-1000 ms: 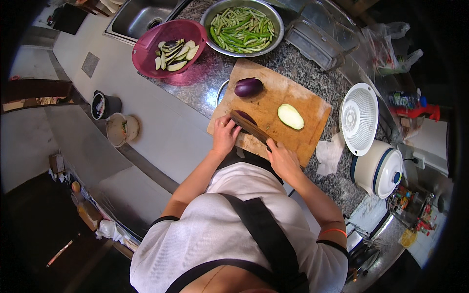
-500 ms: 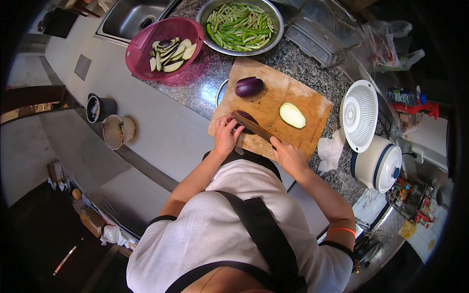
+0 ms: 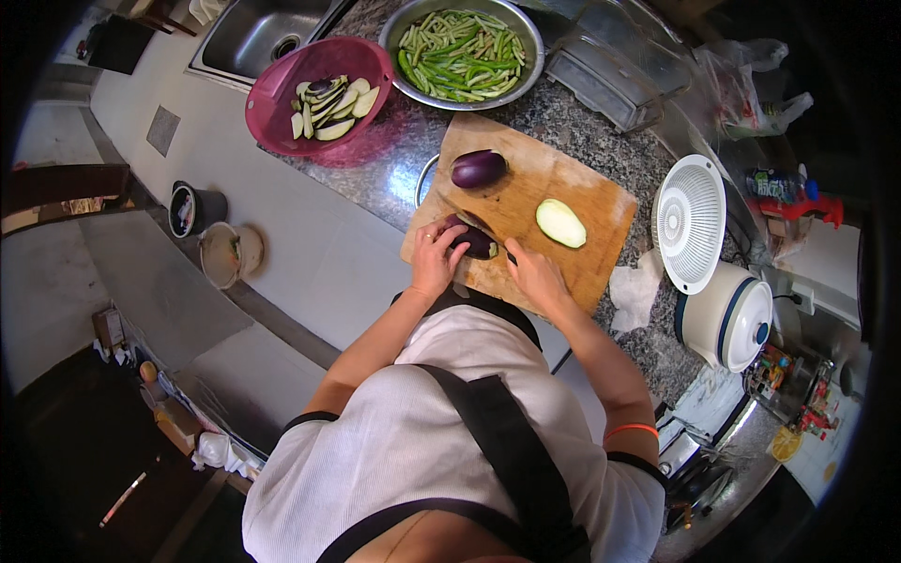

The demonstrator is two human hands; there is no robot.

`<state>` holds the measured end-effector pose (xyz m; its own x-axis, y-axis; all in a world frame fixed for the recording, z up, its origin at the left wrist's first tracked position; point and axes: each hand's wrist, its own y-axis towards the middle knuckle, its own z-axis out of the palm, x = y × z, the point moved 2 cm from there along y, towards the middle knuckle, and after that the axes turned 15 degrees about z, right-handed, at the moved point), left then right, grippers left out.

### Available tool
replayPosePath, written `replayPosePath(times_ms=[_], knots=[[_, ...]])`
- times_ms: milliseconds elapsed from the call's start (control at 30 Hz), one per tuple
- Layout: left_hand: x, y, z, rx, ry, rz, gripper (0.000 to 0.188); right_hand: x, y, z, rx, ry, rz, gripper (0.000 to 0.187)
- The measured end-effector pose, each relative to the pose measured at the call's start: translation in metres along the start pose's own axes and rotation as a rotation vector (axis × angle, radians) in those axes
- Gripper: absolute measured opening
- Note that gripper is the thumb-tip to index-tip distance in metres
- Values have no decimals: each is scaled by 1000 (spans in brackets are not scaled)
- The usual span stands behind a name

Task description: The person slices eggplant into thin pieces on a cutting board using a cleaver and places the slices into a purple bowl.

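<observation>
My left hand (image 3: 437, 255) presses its bent fingers onto a dark purple eggplant piece (image 3: 479, 245) near the close edge of the wooden cutting board (image 3: 535, 174). My right hand (image 3: 539, 278) is closed round the handle of a kitchen knife (image 3: 476, 219). Its blade lies along the far side of that piece, seen almost edge-on; whether it has entered the flesh I cannot tell. Farther up the board rests another purple eggplant piece (image 3: 479, 169). To the right lies a pale oval eggplant piece (image 3: 561, 223), cut face up.
Beyond the board stand a pink basin (image 3: 267, 113) with eggplant slices and a metal bowl (image 3: 533, 70) of green beans. A white strainer (image 3: 690, 223) leans by a lidded pot (image 3: 723, 314) at right, near a crumpled white cloth (image 3: 636, 291). A sink (image 3: 221, 56) lies far left.
My right hand has moved left and slightly up with the knife. The blade has gone from lying across the eggplant piece to its far side. My left hand stays on the piece.
</observation>
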<state>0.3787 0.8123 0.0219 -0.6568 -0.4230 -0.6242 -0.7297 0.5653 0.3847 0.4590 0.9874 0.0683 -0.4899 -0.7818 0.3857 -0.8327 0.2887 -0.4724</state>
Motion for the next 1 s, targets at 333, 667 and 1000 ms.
replayPosePath(times_ms=[333,667,1000], knots=[[3,-10,7,-40,-1,-28,30,-17,-50,-29,33,-126,-26,22],[0,-10,8,-77,-19,-52,27,-23,-34,-30,100,-96,-78,24],[-1,-7,6,-84,-24,-15,28,-8,11,-10,96,-47,-54,22]])
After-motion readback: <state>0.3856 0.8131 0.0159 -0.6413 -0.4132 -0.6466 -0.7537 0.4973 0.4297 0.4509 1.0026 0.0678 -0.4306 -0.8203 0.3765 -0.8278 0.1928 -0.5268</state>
